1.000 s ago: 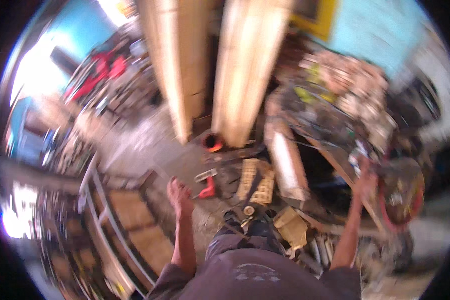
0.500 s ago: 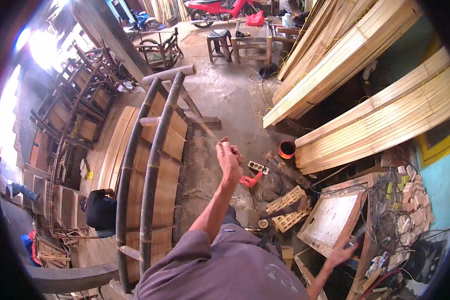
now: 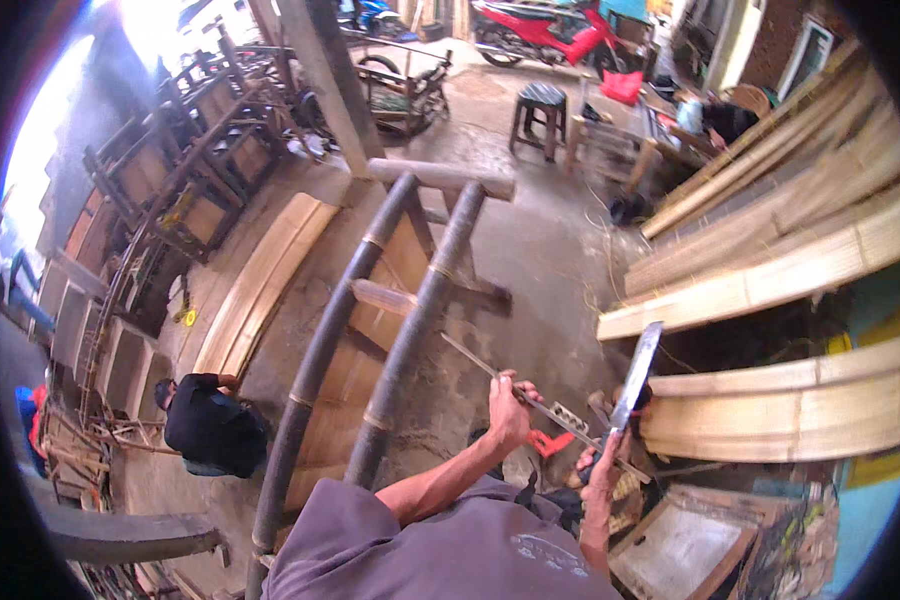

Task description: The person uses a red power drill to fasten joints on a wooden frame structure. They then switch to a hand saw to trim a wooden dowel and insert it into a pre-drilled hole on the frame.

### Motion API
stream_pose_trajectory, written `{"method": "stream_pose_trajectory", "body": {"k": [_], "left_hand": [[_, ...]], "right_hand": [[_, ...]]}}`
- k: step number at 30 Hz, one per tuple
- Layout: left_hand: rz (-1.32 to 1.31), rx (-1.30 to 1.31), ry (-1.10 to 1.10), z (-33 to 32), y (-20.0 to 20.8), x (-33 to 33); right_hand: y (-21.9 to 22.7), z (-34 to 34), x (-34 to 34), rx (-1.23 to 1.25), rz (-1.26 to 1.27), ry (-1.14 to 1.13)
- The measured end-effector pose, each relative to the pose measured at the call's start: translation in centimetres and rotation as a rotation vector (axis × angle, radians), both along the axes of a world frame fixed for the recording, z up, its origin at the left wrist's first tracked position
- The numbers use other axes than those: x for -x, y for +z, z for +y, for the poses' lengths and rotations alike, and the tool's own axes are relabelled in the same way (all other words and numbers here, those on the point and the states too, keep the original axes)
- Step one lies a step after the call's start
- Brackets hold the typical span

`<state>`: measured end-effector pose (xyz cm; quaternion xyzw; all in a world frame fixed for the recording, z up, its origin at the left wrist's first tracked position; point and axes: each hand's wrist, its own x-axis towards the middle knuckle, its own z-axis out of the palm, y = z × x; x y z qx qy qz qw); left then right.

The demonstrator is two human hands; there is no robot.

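Your left hand (image 3: pixel 510 412): closed around a thin bamboo strip (image 3: pixel 490 372) that runs up and to the left from the fist, toward the dark bamboo frame (image 3: pixel 410 330), and on past the fist toward lower right. Your right hand (image 3: pixel 600 470): clenched on the handle of a long knife (image 3: pixel 638 375), blade raised upright and slightly tilted, its flat grey face turned to the camera, tip pointing up beside the stacked mats. The two hands sit near each other, low and right of centre, not touching; the strip passes between them and crosses just by the knife's handle. Below and between the hands: a red-handled tool (image 3: pixel 545 443) on the floor, partly hidden by the strip. Your shirt, grey-purple, fills the lower edge. Left of your left forearm: the bamboo frame, two curved dark poles joined by pale crosspieces, lying on the concrete floor (image 3: pixel 550 260) over light woven panels. Right of the knife: rolled and stacked pale bamboo mats (image 3: pixel 790 270), in several layers. Lower right: a flat framed board (image 3: pixel 675 550). Lower left, well apart: another person (image 3: pixel 210 430) in a dark top, crouched on the floor. Farther back: a small round stool (image 3: pixel 542 105), wooden chair frames (image 3: pixel 185 170) to the left, a red motorbike (image 3: pixel 545 30) at the top.
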<state>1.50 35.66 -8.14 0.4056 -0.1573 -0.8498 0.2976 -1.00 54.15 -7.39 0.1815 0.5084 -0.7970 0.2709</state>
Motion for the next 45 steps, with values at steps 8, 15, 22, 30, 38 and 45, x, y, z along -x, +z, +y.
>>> {"method": "stream_pose_trajectory", "body": {"k": [8, 15, 22, 30, 38, 45], "left_hand": [[-0.379, 2.038, -0.227, -13.0, 7.6, -0.5], [-0.689, 1.412, -1.109, -20.5, 1.7, 1.2], [-0.485, 0.831, -0.097, -29.0, 2.9, 13.4], [-0.373, 0.664, 0.254, -38.2, 7.7, 23.3], [-0.491, 0.756, 0.650, -46.4, 9.9, 26.1], [-0.447, 0.898, 0.829, -55.4, 5.6, 23.7]], "right_hand": [[5.0, -8.8, 10.5, -0.243, 0.411, 0.328], [5.0, -20.6, 20.9, -0.069, 0.406, 0.537], [1.7, -30.6, 36.2, -0.299, 1.071, 0.687], [1.4, -37.3, 49.8, -0.560, 1.038, 0.856], [5.4, -46.3, 55.7, -0.453, 1.048, 1.001], [6.7, -53.9, 56.6, -0.256, 1.106, 0.994]]}}
